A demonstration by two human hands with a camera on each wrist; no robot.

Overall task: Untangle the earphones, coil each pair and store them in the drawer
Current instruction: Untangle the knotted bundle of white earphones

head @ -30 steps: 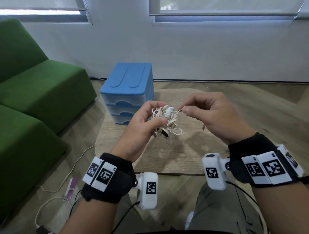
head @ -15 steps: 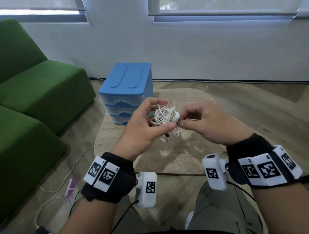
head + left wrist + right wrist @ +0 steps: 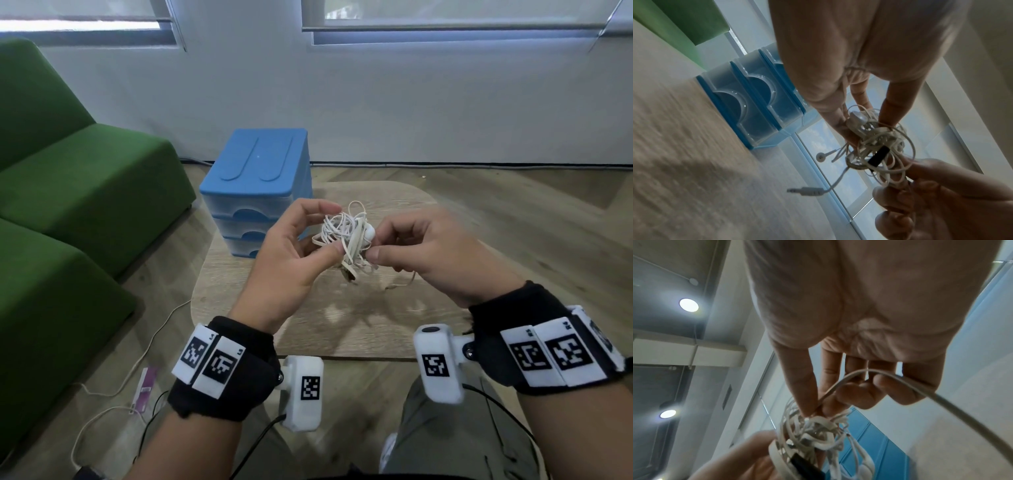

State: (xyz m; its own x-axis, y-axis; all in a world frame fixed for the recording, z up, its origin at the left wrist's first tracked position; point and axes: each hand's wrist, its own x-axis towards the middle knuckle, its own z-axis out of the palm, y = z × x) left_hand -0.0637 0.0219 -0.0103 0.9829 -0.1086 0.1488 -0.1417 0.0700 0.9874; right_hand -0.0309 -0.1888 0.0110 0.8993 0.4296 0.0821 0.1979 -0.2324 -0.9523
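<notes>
A tangled ball of white earphones (image 3: 346,236) hangs in the air between both hands, above the wooden table (image 3: 346,325). My left hand (image 3: 301,250) grips the ball from the left, thumb under it and fingers curled behind. My right hand (image 3: 380,246) pinches cords at the ball's right side, beside a white earbud (image 3: 369,234). In the left wrist view the tangle (image 3: 879,146) shows a black piece (image 3: 878,156), a loose earbud (image 3: 820,157) and a dangling jack plug (image 3: 805,190). In the right wrist view one cord (image 3: 890,378) loops over my curled fingers.
A blue drawer unit (image 3: 257,192) with three shut drawers stands on the table's far left corner, just behind my left hand. A green sofa (image 3: 68,205) fills the left side. Cables and a small purple object (image 3: 147,383) lie on the floor.
My right hand came back in from a short pull to the right and now pinches the ball itself. The tangle has turned a little in my left hand.
</notes>
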